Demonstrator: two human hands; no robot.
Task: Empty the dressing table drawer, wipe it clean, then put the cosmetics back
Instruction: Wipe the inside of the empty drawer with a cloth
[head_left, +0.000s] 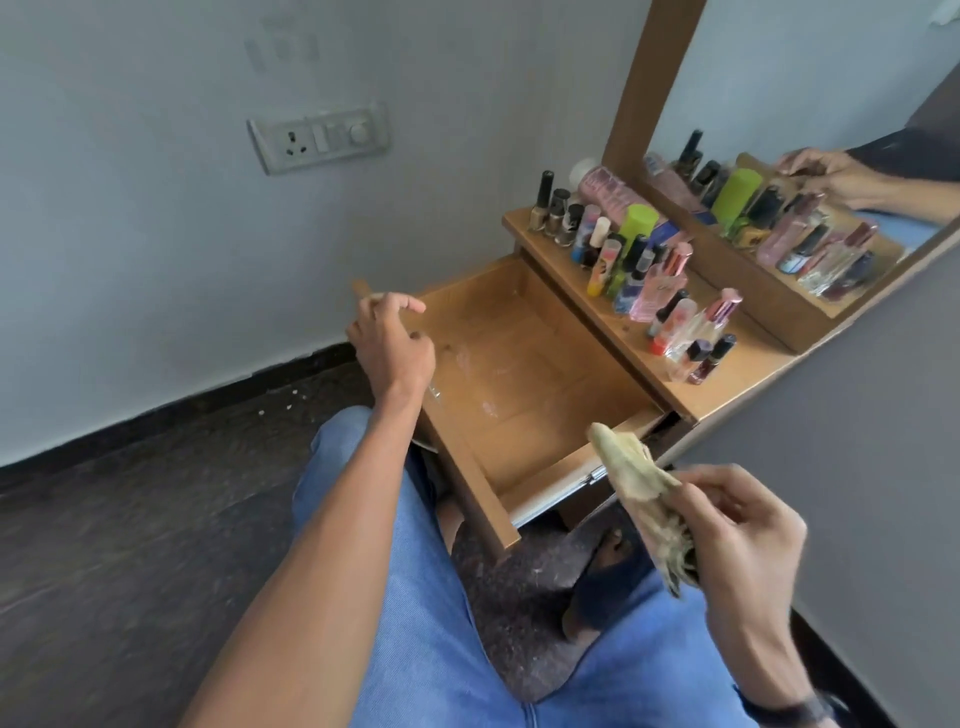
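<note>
The wooden drawer is pulled out and holds nothing; pale smudges mark its bottom. My left hand hovers over the drawer's front edge with fingers loosely curled and nothing in it. My right hand grips a crumpled yellowish cloth just off the drawer's near right corner. Several cosmetics bottles stand in a row on the dressing table top, right of the drawer.
A mirror in a wooden frame stands behind the bottles and reflects them and a hand. A switch panel is on the wall. My legs in blue jeans are below the drawer, over a dark floor.
</note>
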